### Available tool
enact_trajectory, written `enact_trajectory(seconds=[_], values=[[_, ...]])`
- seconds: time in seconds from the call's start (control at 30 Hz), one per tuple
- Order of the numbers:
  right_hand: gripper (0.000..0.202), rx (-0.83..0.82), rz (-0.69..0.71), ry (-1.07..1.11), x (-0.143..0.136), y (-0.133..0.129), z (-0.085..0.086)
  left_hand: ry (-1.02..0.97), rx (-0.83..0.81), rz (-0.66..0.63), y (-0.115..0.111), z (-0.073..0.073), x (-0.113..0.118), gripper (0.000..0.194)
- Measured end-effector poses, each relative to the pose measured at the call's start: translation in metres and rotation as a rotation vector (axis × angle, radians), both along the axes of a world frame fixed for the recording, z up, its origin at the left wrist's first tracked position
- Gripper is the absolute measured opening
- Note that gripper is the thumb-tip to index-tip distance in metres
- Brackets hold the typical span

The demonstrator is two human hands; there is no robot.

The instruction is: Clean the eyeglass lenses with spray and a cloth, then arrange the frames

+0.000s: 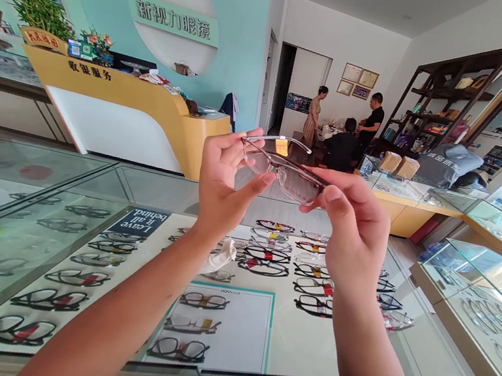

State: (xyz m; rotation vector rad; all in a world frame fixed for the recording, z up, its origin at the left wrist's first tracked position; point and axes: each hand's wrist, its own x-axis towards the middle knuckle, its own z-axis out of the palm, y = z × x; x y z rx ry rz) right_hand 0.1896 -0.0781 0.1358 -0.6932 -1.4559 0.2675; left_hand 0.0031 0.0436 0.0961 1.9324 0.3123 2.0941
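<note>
Raised above the glass display case (180,370), a pair of eyeglasses (298,182) is held between both hands. The frame has a dark upper rim, clear lenses and a small yellow tag on one temple. My left hand (224,190) grips the left end of the frame, thumb near the lens and fingers behind. My right hand (355,226) pinches the right end by the hinge. One temple stands unfolded above the lenses. A white cloth (221,259) lies beyond my left forearm, among the glasses.
Rows of eyeglasses (267,254) with red and yellow tags lie below my hands. A sign (132,222) is at the left. Beyond stand a yellow counter (159,100), other display cases (496,283), a shelf (452,94) and several people (344,143) at the back.
</note>
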Motion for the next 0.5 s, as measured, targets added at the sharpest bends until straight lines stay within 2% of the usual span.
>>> enact_trajectory(seconds=[0.13,0.23,0.37,0.5], values=[[0.018,0.113,-0.165,-0.081,0.009,0.002,0.003,0.062,0.047,0.159,-0.007,0.003,-0.002,0.075],[0.017,0.121,-0.238,-0.211,0.013,0.001,0.008,0.126,0.123,0.261,-0.013,0.005,-0.002,0.079],[0.014,0.063,-0.259,-0.392,0.014,0.002,0.008,0.175,0.254,0.298,-0.019,0.007,0.0,0.078],[0.014,0.046,-0.3,-0.449,0.015,0.006,0.006,0.213,0.288,0.344,-0.025,0.01,0.002,0.073]])
